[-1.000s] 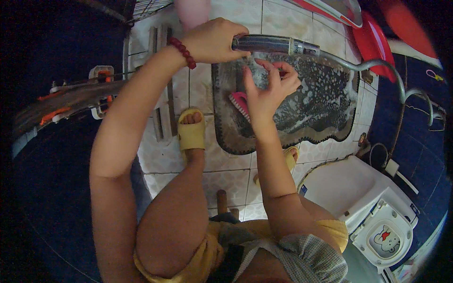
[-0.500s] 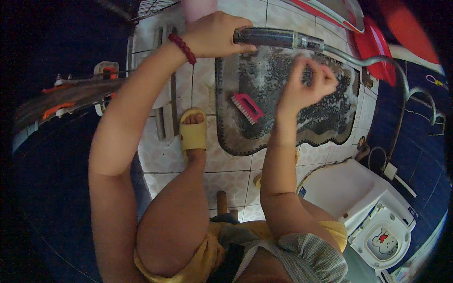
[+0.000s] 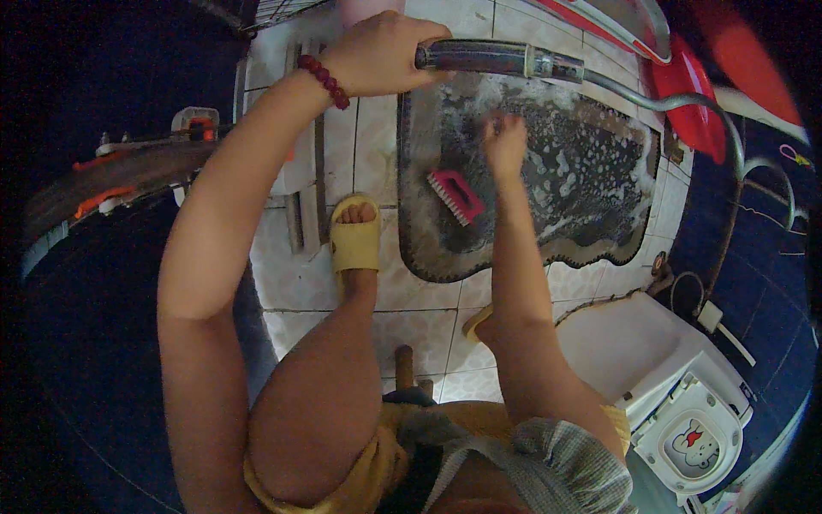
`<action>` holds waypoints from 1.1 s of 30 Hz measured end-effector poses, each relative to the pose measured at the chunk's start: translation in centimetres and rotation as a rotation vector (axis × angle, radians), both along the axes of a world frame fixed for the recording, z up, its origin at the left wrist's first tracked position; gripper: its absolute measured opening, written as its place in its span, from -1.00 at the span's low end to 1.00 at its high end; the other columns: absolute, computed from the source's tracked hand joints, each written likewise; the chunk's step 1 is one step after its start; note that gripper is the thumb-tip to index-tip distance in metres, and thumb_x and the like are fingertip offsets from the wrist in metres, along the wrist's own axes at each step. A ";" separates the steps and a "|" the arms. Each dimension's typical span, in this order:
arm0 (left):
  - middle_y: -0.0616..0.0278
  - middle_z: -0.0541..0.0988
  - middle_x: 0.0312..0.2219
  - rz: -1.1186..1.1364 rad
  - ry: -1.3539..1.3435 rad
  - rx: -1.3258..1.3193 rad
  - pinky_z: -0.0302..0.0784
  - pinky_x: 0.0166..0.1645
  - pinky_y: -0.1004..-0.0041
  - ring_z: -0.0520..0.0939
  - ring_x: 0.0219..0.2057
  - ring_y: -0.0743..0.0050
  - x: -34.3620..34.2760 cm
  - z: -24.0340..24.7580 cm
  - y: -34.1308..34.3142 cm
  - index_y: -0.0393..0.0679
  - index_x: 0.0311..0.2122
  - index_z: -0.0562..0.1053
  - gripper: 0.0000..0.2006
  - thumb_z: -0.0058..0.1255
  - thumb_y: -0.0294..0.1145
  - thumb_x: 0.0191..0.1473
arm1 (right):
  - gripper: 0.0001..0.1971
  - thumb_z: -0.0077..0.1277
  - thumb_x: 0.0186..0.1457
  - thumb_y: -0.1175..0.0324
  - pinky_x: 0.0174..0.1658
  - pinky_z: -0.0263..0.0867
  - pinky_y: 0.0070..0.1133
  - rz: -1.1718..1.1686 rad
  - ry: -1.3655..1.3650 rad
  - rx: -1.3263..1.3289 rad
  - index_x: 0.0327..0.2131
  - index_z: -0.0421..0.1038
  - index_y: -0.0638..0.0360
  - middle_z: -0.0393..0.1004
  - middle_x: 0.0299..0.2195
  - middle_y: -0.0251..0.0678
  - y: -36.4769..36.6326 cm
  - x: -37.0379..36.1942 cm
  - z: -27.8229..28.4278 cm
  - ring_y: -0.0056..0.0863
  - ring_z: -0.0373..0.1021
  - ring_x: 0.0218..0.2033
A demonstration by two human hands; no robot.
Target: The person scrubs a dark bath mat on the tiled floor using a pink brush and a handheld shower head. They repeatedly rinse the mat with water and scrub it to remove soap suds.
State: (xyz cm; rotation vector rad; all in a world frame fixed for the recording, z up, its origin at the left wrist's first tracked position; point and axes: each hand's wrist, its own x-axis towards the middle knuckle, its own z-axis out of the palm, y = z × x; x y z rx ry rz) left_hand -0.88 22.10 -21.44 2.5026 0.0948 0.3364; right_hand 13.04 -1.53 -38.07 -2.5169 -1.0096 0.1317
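Over foamy mat (image 3: 418,244), right hand (image 3: 506,141) has swung back left.
Left hand (image 3: 385,56) grips shower handle (image 3: 479,58); right blurred, can't tell; pink brush (image 3: 455,197) lies on mat; suds (image 3: 562,164) remain, likely unfinished.

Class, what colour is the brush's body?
Pink; the brush's body shows best in the head view.

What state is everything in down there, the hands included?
Hose handle: held; water flow can't be made out.
Metal hose: joined to the handle, curving.
Left hand: closed around the handle.
Dark mat: spread on the floor, foamy.
Right hand: blurred, above or on the mat; grip unclear.
Pink brush: lying unheld on the mat.
Yellow slipper: worn on the left foot.
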 end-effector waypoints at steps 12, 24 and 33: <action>0.04 0.52 -0.49 -0.020 0.095 -0.039 0.45 -0.31 0.38 0.56 -0.45 0.20 0.5 1.7 -1.0 -0.22 -0.23 0.41 -0.59 0.10 -0.14 -0.14 | -0.43 0.13 -0.24 0.20 -0.18 0.21 -0.39 0.269 0.105 -0.112 -0.07 0.25 0.08 0.29 -0.23 -0.14 -6.1 -12.0 1.1 -0.14 0.25 -0.22; 0.05 0.52 -0.54 -0.026 0.054 -0.040 0.45 -0.35 0.37 0.56 -0.48 0.16 -0.2 1.6 -0.7 -0.23 -0.23 0.41 -0.58 0.11 -0.13 -0.15 | -0.46 0.17 -0.30 0.24 -0.35 0.29 -0.37 0.458 0.072 -0.100 -0.12 0.29 -0.06 0.27 -0.29 -0.15 -11.3 -17.0 0.5 -0.18 0.27 -0.29; 0.08 0.49 -0.58 -0.060 -0.054 -0.062 0.42 -0.37 0.28 0.53 -0.51 0.10 0.3 0.5 -1.3 -0.13 -0.45 0.39 -0.76 0.04 -0.17 -0.13 | -0.50 0.15 -0.25 0.28 -0.38 0.31 -0.36 0.095 -0.001 0.023 -0.13 0.30 -0.01 0.25 -0.24 -0.16 5.4 -9.1 -0.3 -0.16 0.28 -0.28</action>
